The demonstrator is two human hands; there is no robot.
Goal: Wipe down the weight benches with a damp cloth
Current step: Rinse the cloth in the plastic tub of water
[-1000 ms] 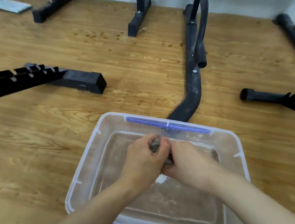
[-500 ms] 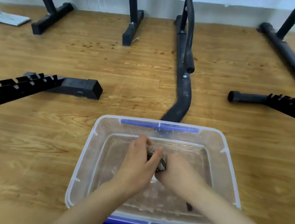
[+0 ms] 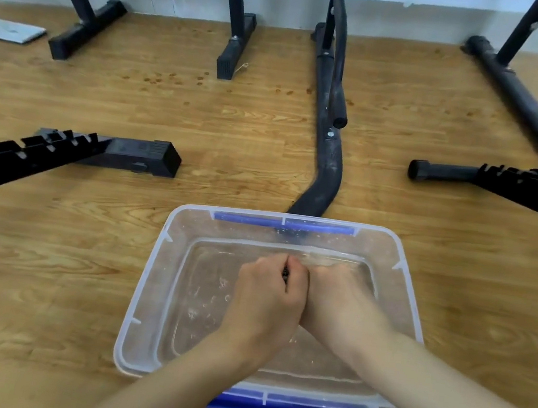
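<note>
A clear plastic tub (image 3: pixel 150 277) with blue handles sits on the wooden floor in front of me, with shallow water in it. Over the water, my left hand (image 3: pixel 267 293) and my right hand (image 3: pixel 338 300) are pressed fist to fist. Both are closed around a small dark cloth (image 3: pixel 285 270), of which only a sliver shows between the knuckles. Black bench frames lie on the floor: a notched rail (image 3: pixel 26 152) at the left and another notched rail (image 3: pixel 532 190) at the right.
A curved black tube leg (image 3: pixel 327 163) runs from the wall to the tub's far edge. Two black upright stands (image 3: pixel 234 50) rest on feet near the white wall. A long black base bar (image 3: pixel 523 104) lies at the right. A white foot (image 3: pixel 6 30) sits far left.
My hands have closed tighter together over the cloth, which showed more between them before. The view has tilted up a little, showing more of the wall.
</note>
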